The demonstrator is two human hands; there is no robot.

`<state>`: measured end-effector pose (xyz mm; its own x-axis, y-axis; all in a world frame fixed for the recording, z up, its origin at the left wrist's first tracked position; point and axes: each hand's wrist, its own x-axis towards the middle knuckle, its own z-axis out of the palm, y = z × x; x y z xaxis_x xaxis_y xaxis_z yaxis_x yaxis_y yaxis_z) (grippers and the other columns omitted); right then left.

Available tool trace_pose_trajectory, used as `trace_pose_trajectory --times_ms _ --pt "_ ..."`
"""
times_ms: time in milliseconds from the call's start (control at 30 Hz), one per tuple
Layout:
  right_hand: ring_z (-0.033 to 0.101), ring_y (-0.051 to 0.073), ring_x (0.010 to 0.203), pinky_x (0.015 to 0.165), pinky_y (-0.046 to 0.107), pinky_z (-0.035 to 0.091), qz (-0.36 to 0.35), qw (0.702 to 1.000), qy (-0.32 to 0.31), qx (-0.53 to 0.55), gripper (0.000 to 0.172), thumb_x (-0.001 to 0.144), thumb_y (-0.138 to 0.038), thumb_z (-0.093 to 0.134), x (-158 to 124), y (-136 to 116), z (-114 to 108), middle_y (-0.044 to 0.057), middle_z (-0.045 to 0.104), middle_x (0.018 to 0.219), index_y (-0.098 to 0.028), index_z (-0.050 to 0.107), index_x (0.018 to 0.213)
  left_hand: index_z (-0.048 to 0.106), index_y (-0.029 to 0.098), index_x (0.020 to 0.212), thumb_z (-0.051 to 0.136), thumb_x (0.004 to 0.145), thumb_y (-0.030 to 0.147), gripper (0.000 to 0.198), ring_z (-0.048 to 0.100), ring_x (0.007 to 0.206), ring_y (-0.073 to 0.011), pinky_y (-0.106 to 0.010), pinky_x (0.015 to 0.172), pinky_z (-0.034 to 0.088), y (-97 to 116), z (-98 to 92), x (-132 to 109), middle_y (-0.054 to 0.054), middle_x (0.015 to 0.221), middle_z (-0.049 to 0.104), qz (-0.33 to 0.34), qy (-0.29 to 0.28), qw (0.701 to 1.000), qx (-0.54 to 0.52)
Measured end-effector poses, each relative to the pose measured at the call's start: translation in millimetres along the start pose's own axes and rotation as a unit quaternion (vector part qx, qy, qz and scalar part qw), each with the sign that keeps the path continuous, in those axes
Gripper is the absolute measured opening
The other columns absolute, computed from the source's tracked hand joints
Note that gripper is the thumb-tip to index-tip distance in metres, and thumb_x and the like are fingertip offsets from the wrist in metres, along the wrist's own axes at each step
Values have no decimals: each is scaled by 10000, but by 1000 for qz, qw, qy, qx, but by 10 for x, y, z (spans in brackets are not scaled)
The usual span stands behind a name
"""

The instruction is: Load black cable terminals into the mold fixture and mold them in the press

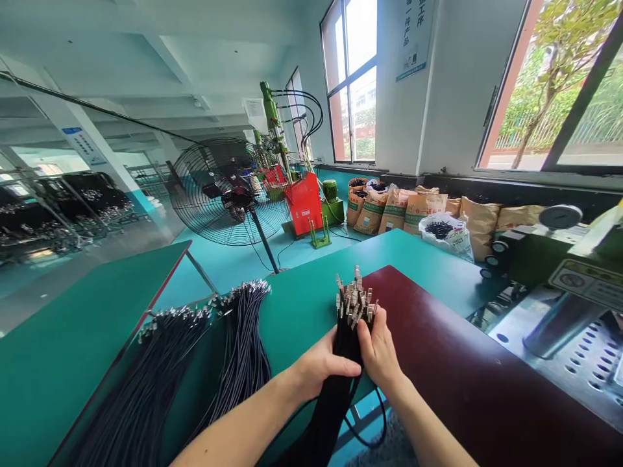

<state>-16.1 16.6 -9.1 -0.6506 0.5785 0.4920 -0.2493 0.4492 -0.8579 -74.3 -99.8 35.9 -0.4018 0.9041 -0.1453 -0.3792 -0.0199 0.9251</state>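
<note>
A thick bundle of black cables (346, 340) with silvery metal ends stands upright between my hands, over the table edge. My left hand (325, 364) wraps round it from the left, thumb across the front. On the right side, just below the metal ends, my right hand (378, 347) grips the same bundle. Its lower part runs down toward me, and one loose black cable loops below my right wrist. To the left, two more piles of black cables, one (246, 331) nearer and one (160, 363) farther left, lie with their metal ends pointing away.
A green table (302, 305) and a dark red board (438, 344) lie before me. At right stands a metal machine (564, 305) with a perforated plate. Beyond are a large black fan (233, 194), a red and green machine (304, 204) and several filled sacks (423, 211) along the wall.
</note>
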Motion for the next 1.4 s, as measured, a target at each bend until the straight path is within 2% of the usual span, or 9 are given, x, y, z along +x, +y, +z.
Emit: trace_pose_trajectory --times_ms 100,233,400,567,833,1000,1200,1300,1400 --pt "539 230 901 801 384 422 59 991 -38 115 281 835 -374 503 51 -58 -110 48 554 966 -243 438 1075 539 156 998 712 531 109 500 560 661 -133 -254 642 419 -20 26 21 -1 740 607 -1 7 1000 26" --pt "420 233 1169 975 403 345 -53 987 -41 149 628 790 -299 585 312 -284 -353 69 403 1310 -289 269 1334 496 151 911 719 540 126 433 530 574 -113 -245 578 390 -53 99 43 16 652 588 -2 16 997 76" --pt "400 241 1210 1017 422 315 -125 983 -120 -63 456 837 -279 513 620 -498 -565 62 454 1315 -246 438 1285 480 149 907 740 523 138 464 572 628 -140 -262 620 403 -72 135 61 -5 688 617 -20 -4 998 65" --pt "420 214 1195 1009 388 350 -168 977 -91 -91 408 846 -217 484 548 -439 -511 61 484 1283 -252 470 1252 470 144 894 733 563 180 425 581 590 -138 -263 592 403 -8 0 89 -10 699 616 -9 37 998 49" --pt "460 249 1152 974 415 375 121 975 -36 184 566 721 -387 655 632 -351 -357 102 454 1296 -226 432 1216 453 151 931 706 585 146 428 590 607 -142 -269 601 418 -44 18 60 -15 715 621 -16 -2 998 62" --pt "409 253 1196 1015 418 312 134 976 4 173 668 655 -397 720 602 -256 -451 95 434 1310 -240 427 1234 456 154 930 682 614 177 389 589 620 -143 -264 593 417 -58 -82 118 -23 743 616 -21 29 999 34" --pt "507 282 1087 909 447 411 228 879 -207 365 784 545 -398 801 -2 -12 16 95 565 1145 -225 455 1227 478 166 1016 665 665 302 420 561 712 -136 -274 668 431 56 -186 127 -18 838 586 33 87 991 98" --pt "486 276 1111 946 430 381 224 870 -225 377 774 514 -327 824 -155 -32 246 68 575 1132 -224 488 1203 490 181 1087 615 704 416 466 500 989 -213 -353 870 397 130 -193 104 -64 1074 542 95 96 946 294" --pt "469 276 1129 941 419 386 218 870 -242 370 736 538 -264 806 -107 -120 296 52 557 1179 -240 497 1205 499 200 1123 601 657 569 603 409 1082 -295 -478 934 329 260 -179 64 -89 1151 483 111 108 817 555"
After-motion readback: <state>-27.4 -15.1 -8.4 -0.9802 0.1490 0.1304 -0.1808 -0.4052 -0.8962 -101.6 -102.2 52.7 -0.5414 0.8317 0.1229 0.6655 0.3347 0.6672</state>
